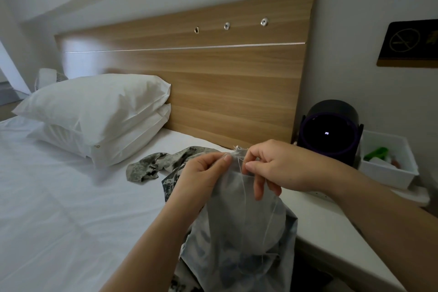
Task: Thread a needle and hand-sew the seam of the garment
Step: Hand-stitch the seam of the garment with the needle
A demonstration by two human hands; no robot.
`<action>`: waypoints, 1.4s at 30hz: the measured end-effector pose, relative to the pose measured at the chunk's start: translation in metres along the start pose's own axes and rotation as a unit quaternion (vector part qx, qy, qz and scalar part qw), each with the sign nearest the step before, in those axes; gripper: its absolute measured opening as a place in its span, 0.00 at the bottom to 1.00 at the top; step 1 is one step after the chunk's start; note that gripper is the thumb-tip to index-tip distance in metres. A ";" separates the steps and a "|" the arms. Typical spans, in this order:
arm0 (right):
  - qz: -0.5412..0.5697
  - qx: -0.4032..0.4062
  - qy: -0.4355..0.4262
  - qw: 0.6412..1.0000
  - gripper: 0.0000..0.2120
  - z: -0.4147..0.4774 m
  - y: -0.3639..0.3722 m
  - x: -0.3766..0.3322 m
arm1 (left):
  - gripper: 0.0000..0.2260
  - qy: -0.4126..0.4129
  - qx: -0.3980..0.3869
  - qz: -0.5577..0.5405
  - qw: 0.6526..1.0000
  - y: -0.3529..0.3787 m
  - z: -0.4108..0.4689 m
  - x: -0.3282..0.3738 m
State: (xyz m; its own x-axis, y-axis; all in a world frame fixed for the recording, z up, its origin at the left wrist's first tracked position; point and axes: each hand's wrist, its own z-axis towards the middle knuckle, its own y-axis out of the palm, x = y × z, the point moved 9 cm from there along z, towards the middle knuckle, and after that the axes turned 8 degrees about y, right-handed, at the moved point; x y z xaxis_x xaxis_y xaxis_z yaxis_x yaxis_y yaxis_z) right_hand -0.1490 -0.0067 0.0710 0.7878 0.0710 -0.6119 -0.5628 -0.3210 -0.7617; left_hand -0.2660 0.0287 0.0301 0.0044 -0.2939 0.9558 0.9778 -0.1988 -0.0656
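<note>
A camouflage garment lies on the white bed, and its pale grey lining is lifted toward me. My left hand pinches the top edge of the lining between thumb and forefinger. My right hand is just to its right, with thumb and forefinger pinched together at the seam's top end, on what looks like a needle too thin to see clearly. A white thread hangs down from that spot in a long loop across the lining.
Two stacked white pillows lie at the left against the wooden headboard. On the white bedside table at the right stand a round black device and a white tray holding small items.
</note>
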 end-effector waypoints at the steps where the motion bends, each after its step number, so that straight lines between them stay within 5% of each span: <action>1: 0.000 -0.003 0.004 1.000 0.09 0.000 0.001 0.001 | 0.06 0.002 0.000 0.001 1.000 0.000 0.000 0.001; 12: 0.014 -0.002 0.018 1.000 0.09 0.004 0.002 0.004 | 0.09 0.060 0.014 0.096 0.993 -0.002 -0.004 0.018; 23: 0.046 0.076 0.013 0.996 0.09 0.016 0.001 0.005 | 0.06 0.287 0.105 0.324 0.896 0.005 -0.021 0.062; 29: 0.169 0.142 -0.046 0.974 0.03 0.012 -0.006 0.009 | 0.08 0.138 0.115 0.156 0.971 -0.010 -0.012 0.033; 38: 0.165 0.157 -0.140 0.964 0.04 0.003 -0.017 -0.002 | 0.06 0.117 0.093 0.089 0.985 -0.006 -0.011 0.030; 42: 0.287 0.199 -0.099 0.932 0.11 0.006 -0.037 0.020 | 0.06 0.127 0.077 0.070 0.986 -0.002 -0.011 0.034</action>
State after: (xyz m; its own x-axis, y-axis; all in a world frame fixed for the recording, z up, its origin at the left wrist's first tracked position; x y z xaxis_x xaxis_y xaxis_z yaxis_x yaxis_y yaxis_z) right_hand -0.1141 0.0126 0.0854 0.2889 0.1813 -0.9400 -0.9565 0.0122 -0.2916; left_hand -0.2697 0.0088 0.0591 0.1077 -0.5370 0.8367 0.9918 -0.0007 -0.1281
